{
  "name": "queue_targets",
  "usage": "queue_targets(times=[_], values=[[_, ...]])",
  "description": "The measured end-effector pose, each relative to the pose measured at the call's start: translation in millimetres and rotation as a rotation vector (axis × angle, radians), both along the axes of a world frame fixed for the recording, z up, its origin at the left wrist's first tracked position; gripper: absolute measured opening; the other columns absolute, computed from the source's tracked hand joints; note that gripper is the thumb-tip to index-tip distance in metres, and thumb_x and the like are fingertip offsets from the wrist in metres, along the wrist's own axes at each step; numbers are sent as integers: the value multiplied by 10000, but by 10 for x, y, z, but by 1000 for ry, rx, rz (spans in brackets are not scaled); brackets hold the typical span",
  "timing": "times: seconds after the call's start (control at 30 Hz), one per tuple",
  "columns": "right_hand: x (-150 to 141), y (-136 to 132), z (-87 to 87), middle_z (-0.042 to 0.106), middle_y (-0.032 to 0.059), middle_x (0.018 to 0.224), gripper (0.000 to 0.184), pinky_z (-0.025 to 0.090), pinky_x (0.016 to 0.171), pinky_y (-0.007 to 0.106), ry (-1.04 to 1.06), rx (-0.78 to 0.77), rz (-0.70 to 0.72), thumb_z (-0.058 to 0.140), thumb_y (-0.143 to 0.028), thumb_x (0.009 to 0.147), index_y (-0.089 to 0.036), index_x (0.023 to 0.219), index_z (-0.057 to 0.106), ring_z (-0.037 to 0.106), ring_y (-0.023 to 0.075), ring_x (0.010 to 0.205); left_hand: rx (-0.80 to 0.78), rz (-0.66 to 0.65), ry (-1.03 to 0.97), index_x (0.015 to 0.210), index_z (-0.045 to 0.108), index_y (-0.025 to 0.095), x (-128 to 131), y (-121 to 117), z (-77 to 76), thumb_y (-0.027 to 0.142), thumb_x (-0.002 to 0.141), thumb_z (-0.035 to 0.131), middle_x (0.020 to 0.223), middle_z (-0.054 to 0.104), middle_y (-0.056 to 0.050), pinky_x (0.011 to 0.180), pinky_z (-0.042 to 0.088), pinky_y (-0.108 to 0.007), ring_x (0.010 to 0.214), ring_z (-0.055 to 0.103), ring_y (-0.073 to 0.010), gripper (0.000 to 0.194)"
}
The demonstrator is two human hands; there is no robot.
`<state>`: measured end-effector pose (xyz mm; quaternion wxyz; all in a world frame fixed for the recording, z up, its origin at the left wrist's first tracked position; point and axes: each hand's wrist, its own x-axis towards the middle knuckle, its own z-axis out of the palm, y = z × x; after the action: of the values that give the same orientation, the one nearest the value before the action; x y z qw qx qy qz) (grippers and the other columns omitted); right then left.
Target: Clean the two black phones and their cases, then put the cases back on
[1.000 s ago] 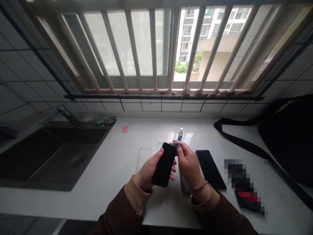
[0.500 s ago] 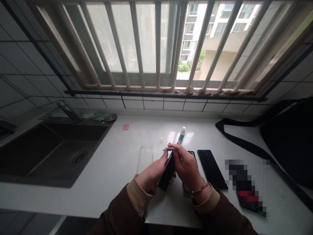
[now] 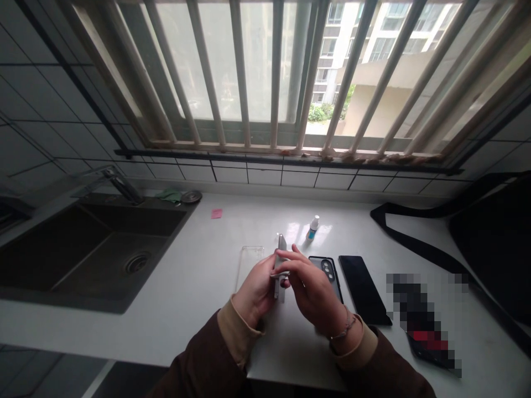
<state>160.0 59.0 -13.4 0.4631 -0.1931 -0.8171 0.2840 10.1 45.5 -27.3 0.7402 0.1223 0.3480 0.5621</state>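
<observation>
- The small bottle (image 3: 312, 228) stands up on the counter (image 3: 186, 287). It has a white top. I cannot tell what is in it.
- The clear case (image 3: 250, 260) lies left of the bottle and closer to the person. The counter shows through it.
- The black case (image 3: 326, 271) lies closer to the person than the bottle, partly behind the right hand (image 3: 311, 282). It has round camera rings. I cannot tell if a phone is in it.
- The sink (image 3: 103, 249) is far left of the bottle, with a round drain (image 3: 136, 263) in it.
- The bottle has a blue and white label. Its words are too small to read.
- The pink note (image 3: 216, 213) lies left of the bottle. I cannot read it.
- The phone (image 3: 279, 265) is up in the air, left of the bottle and closer to the person, with its thin side showing.
- The left hand (image 3: 258, 284) grips the phone.
- The right hand bends its fingers over the phone and touches a thin pale piece (image 3: 282, 274). I cannot tell if it pinches it.
- The flat black slab (image 3: 364, 290) lies right of the bottle and closer to the person.
- The counter is white and shiny. The window (image 3: 269, 72) with bars is behind the bottle.
</observation>
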Motion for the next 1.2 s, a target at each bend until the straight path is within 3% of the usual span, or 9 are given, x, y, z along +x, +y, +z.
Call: queue_targets(times=[0.13, 0.33, 0.57, 0.87, 1.03, 1.1, 1.2], values=[[-24, -44, 49, 787, 89, 1223, 323, 350, 1334, 546, -11, 3, 79, 469, -47, 1055, -244, 1192, 686, 656, 223, 1379, -8, 47, -10, 1034, 750, 117, -10, 29, 43, 326, 1047, 640, 978, 735, -136, 777, 610, -256, 871, 722, -186, 237], [-36, -110, 129, 785, 88, 1239, 324, 334, 1341, 527, -16, -47, 171, 477, -34, 1037, -244, 1158, 690, 644, 227, 1393, -116, 129, -55, 988, 703, 135, -60, 74, 72, 275, 979, 739, 846, 708, -82, 717, 600, -254, 743, 704, -166, 144], [-35, -139, 117, 791, 91, 1219, 304, 334, 1340, 534, -54, -27, 185, 491, -38, 1037, -238, 1156, 686, 631, 222, 1408, -217, 216, -122, 1042, 687, 131, -138, 107, 130, 204, 989, 653, 769, 679, -61, 650, 614, -251, 659, 695, -155, 96], [-89, -72, 4, 797, 66, 1191, 261, 374, 1300, 564, -163, 0, -25, 476, -96, 1080, -255, 1170, 661, 638, 224, 1402, -33, 296, -107, 1037, 685, 125, -250, 79, 174, 269, 1012, 601, 786, 654, -55, 527, 559, -245, 602, 650, -152, 168], [-66, -30, -39, 800, 57, 1182, 294, 404, 1270, 571, -156, -25, -155, 467, -120, 1081, -274, 1228, 670, 648, 258, 1378, 53, 307, -168, 1060, 696, 95, -272, 45, 250, 596, 1061, 481, 818, 651, -99, 575, 598, -316, 642, 647, -188, 545], [-47, -20, -35, 795, 71, 1159, 249, 480, 1203, 530, -123, -74, -217, 470, -171, 1093, -267, 1185, 680, 700, 269, 1278, 21, 305, -179, 1082, 704, 84, -279, 22, 306, 655, 1051, 466, 850, 676, -126, 613, 623, -341, 679, 675, -207, 620], [-19, 8, -34, 787, 78, 1089, 219, 602, 984, 441, -44, -255, -290, 462, -290, 1120, -261, 1158, 676, 765, 251, 1027, -67, 279, -150, 1146, 712, 93, -303, -56, 388, 582, 1062, 510, 958, 742, -164, 740, 669, -425, 761, 739, -246, 535]])
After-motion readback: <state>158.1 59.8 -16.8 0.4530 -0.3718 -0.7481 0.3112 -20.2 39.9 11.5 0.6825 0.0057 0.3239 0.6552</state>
